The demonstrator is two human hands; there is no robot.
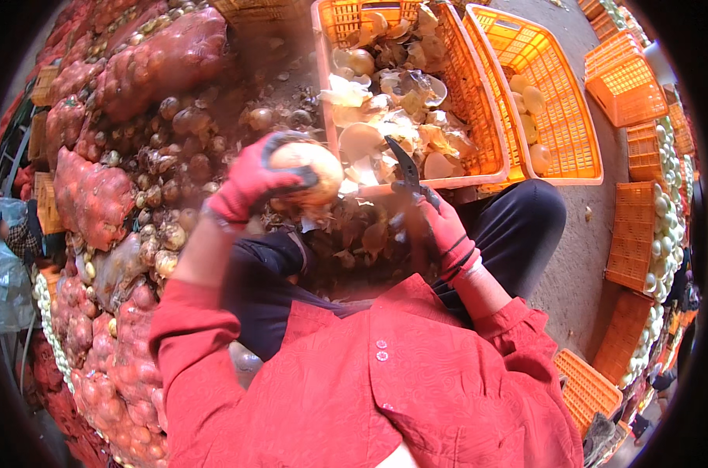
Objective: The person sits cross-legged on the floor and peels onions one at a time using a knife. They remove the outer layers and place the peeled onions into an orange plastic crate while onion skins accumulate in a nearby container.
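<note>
My left hand point(260, 178), in a red and black work glove, grips a large pale-brown onion point(310, 169). The onion is close to the near left corner of an orange plastic crate point(488, 152). Dry onion skins point(415, 126) and some onions lie inside that crate. In my right hand point(441, 225), gloved alike, is a dark curved-blade knife point(403, 161). Its blade points up and to the left, over the crate's near rim. Onion and blade are apart. The knife's handle is mostly hidden by my fingers.
A second orange crate point(570, 128) holds several peeled onions point(532, 108). Loose unpeeled onions point(169, 234) and red mesh sacks of onions point(93, 196) crowd the left side. Crates heaped with pale onions point(661, 234) line the right. Skins point(374, 237) lie between my legs.
</note>
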